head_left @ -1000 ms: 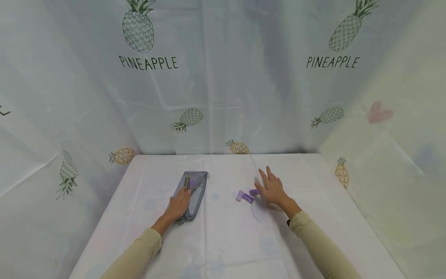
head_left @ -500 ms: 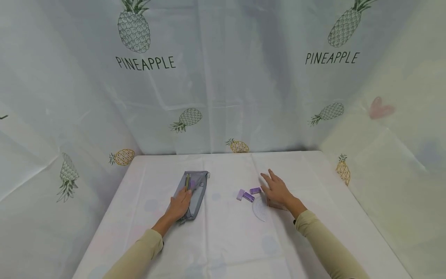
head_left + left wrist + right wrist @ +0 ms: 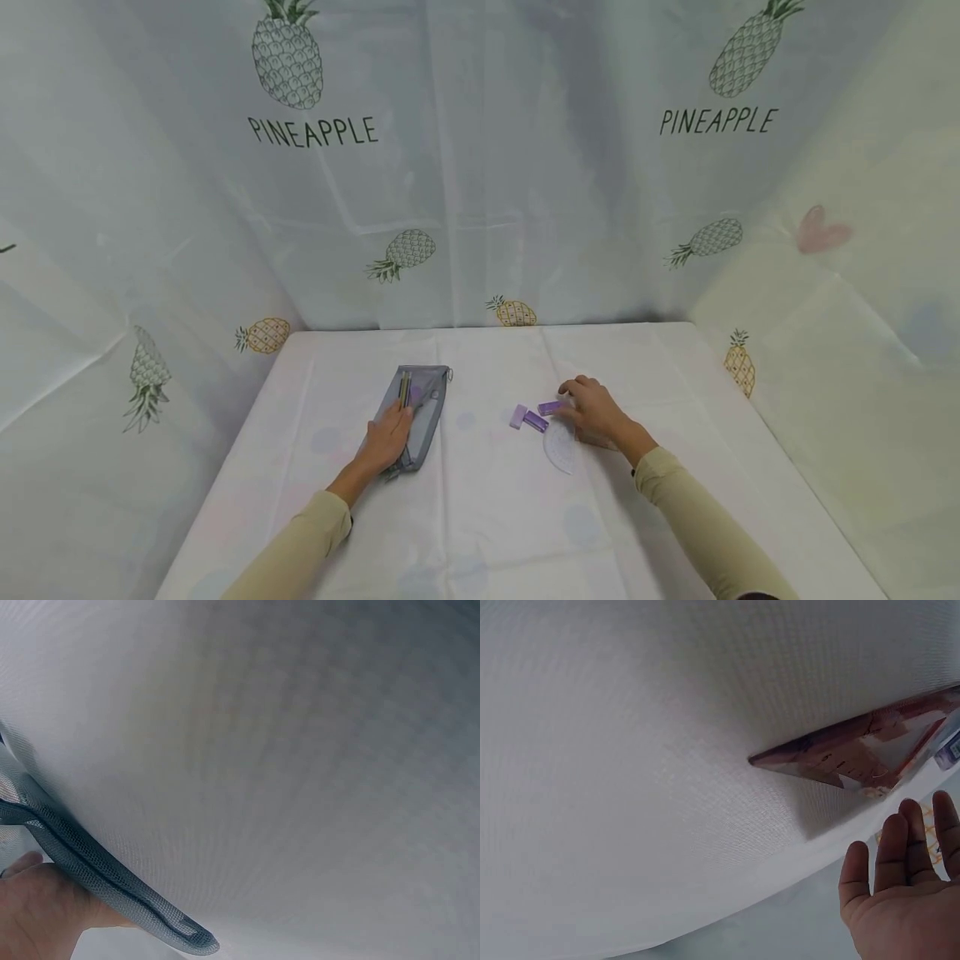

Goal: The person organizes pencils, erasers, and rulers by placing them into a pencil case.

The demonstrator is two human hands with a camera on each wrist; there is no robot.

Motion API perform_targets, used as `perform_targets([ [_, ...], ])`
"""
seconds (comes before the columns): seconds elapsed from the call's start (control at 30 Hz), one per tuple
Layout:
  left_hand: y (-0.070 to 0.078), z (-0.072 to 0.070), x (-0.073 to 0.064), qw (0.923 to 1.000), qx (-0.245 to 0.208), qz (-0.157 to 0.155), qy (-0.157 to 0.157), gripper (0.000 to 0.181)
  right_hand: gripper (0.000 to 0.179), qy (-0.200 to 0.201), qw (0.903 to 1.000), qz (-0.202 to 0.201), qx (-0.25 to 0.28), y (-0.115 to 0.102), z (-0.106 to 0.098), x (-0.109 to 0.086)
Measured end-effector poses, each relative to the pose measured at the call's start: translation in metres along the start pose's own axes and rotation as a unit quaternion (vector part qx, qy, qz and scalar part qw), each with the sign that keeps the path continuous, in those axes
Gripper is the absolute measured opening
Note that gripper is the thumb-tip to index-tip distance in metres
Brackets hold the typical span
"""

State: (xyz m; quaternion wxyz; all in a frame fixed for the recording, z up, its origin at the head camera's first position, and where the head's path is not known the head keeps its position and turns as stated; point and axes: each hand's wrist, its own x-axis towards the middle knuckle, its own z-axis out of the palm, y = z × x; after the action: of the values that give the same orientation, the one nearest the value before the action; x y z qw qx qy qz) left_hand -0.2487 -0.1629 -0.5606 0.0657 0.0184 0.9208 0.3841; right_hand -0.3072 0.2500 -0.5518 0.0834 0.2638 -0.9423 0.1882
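Observation:
My left hand rests on a grey mesh pencil case at the left, with several pencils by the fingertips. In the left wrist view, the case's zipped edge covers part of that hand. Over on the right, my right hand is just beside a small purple eraser-like block, fingers bent loosely. Whether it touches the block is unclear. Two similar blocks lie close by, one darker and one paler. Under the right palm is a reddish-brown set square, partly hidden in the head view.
A clear protractor lies flat on the white-covered table, in front of the blocks. Pineapple-printed curtains stand along the table's back and sides.
The right hand shifted slightly right, then its spread fingers lowered and bent toward the nearest purple block. My left hand stays on the pencil case.

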Motion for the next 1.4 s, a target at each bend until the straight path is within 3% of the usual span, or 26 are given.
perform_targets([
  [0.17, 0.002, 0.000, -0.002, 1.0000, -0.006, 0.005, 0.003, 0.065, 0.042, -0.037, 0.9985, 0.038, 0.010, 0.001, 0.002, 0.003],
  [0.4, 0.004, 0.001, -0.004, 1.0000, 0.009, 0.003, -0.003, 0.063, 0.046, -0.054, 0.9973, 0.050, -0.002, 0.007, 0.010, 0.008],
  [0.7, 0.003, 0.001, -0.011, 0.9978, -0.051, 0.040, 0.018, 0.082, 0.042, -0.079, 0.9956, 0.051, 0.000, 0.005, 0.013, 0.015],
  [0.87, 0.003, 0.000, -0.005, 0.9997, -0.017, 0.014, 0.004, 0.068, 0.039, -0.093, 0.9927, 0.069, 0.035, 0.003, 0.010, 0.016],
  [0.97, 0.005, -0.002, -0.003, 0.9999, 0.010, 0.006, 0.001, 0.063, 0.039, -0.091, 0.9932, 0.069, 0.023, 0.002, 0.009, 0.017],
  [1.13, 0.006, -0.005, -0.001, 0.9999, 0.014, 0.005, 0.006, 0.062, 0.041, -0.070, 0.9961, 0.052, -0.014, 0.000, 0.010, 0.018],
  [1.4, 0.002, -0.004, 0.000, 0.9999, 0.000, -0.004, -0.009, 0.063, 0.037, -0.057, 0.9925, 0.099, 0.044, -0.003, 0.013, 0.018],
])
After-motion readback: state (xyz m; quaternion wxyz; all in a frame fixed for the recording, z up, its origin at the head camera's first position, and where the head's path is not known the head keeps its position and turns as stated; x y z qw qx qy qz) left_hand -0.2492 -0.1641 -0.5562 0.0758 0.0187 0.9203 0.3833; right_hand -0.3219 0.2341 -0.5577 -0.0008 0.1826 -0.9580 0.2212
